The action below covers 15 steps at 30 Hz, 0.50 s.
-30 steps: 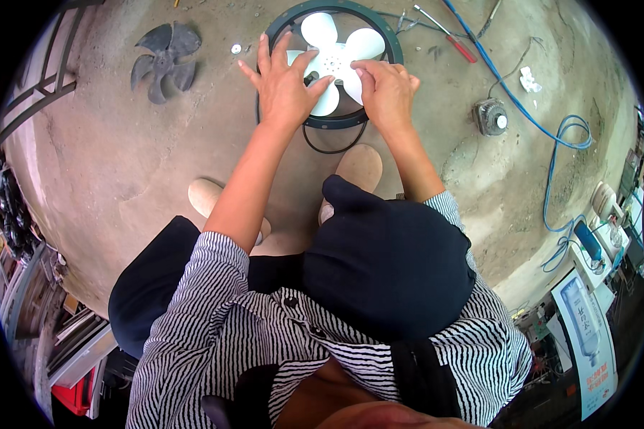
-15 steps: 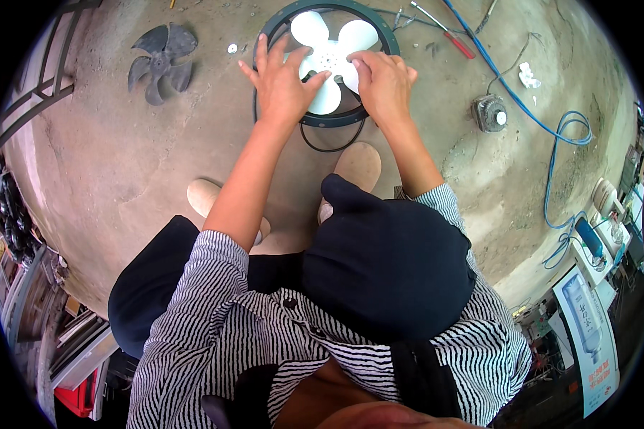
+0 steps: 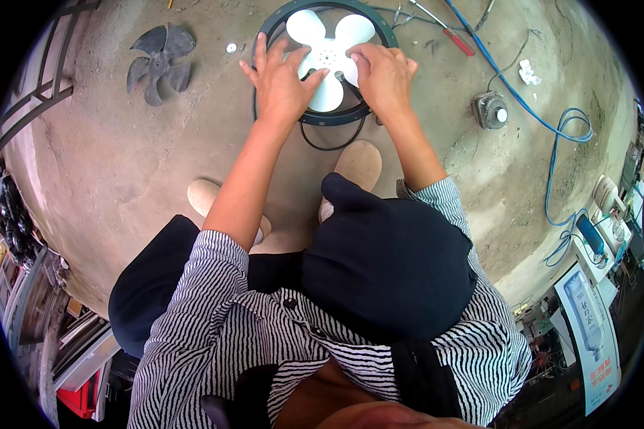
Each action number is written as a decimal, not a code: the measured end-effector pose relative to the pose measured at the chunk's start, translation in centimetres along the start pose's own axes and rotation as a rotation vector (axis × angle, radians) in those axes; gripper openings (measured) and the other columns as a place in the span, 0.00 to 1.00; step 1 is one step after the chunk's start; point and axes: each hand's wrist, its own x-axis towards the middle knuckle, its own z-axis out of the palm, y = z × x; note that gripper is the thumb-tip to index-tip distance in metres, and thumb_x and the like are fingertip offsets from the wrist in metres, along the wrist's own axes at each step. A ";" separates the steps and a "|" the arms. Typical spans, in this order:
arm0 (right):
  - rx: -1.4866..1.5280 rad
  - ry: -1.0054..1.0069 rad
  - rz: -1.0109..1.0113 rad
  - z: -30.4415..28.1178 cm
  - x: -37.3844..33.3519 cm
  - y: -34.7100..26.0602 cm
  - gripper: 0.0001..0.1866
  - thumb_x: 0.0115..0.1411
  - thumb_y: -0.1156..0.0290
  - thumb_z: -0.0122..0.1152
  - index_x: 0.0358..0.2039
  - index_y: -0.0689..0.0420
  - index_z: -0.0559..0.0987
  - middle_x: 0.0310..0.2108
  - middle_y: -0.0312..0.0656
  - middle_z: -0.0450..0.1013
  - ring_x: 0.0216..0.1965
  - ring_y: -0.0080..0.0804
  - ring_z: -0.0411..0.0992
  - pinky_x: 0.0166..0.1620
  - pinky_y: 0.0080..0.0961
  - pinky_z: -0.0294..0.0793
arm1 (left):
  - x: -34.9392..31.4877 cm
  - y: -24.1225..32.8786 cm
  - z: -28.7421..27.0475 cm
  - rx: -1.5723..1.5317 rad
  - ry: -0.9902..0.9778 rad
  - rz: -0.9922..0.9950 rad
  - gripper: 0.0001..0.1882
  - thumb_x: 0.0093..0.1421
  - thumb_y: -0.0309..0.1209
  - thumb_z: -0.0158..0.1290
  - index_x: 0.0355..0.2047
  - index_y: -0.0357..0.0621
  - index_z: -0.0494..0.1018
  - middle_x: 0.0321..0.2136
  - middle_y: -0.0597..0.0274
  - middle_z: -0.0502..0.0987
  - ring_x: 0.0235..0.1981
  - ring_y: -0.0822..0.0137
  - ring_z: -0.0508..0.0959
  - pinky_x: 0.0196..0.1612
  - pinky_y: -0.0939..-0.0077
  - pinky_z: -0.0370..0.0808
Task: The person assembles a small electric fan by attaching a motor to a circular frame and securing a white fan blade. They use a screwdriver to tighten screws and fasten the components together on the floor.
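Note:
A white fan blade (image 3: 328, 57) with several rounded lobes lies inside a black round fan frame (image 3: 334, 117) on the floor in front of me. My left hand (image 3: 282, 80) grips the blade's left side between thumb and index finger. Its other fingers stretch out over the frame's left rim. On the right side, my right hand (image 3: 385, 79) pinches a lobe, with the thumb and fingertips drawn together at its edge. The fingers partly cover the left and right lobes. What lies under the hub is hidden.
A dark grey fan blade (image 3: 160, 64) and a small white round piece (image 3: 231, 48) lie to the left. On the right are a red-handled screwdriver (image 3: 458, 41), a small motor (image 3: 490, 111), a crumpled white scrap (image 3: 528, 74) and a blue cable (image 3: 511, 87). My shoe (image 3: 358, 164) is close to the frame.
The white fan blade has turned slightly counterclockwise; its upper lobes have shifted up and left. Both hands keep nearly the same place on it.

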 end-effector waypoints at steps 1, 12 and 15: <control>-0.006 -0.009 0.001 0.0 0.0 0.0 0.05 0.58 0.69 0.61 0.32 0.45 0.84 0.29 0.33 0.78 0.38 0.38 0.72 0.47 0.38 0.56 | 0.0 0.0 -0.1 -0.003 -0.008 -0.003 0.27 0.50 0.51 0.66 0.49 0.55 0.80 0.60 0.53 0.68 0.71 0.49 0.50 0.66 0.27 0.39; 0.000 -0.033 0.023 -0.3 -0.1 0.0 0.06 0.58 0.70 0.60 0.32 0.44 0.85 0.29 0.34 0.78 0.39 0.39 0.72 0.49 0.39 0.56 | 0.0 0.2 -0.1 -0.056 -0.007 -0.020 0.24 0.51 0.47 0.65 0.47 0.52 0.81 0.57 0.57 0.70 0.71 0.51 0.49 0.67 0.29 0.35; -0.012 -0.053 0.020 -0.3 0.2 -0.1 0.07 0.58 0.70 0.60 0.32 0.44 0.85 0.29 0.34 0.78 0.39 0.39 0.72 0.48 0.40 0.56 | 0.0 0.1 -0.1 -0.057 -0.007 -0.024 0.24 0.51 0.47 0.65 0.46 0.52 0.81 0.57 0.57 0.70 0.71 0.51 0.49 0.67 0.29 0.35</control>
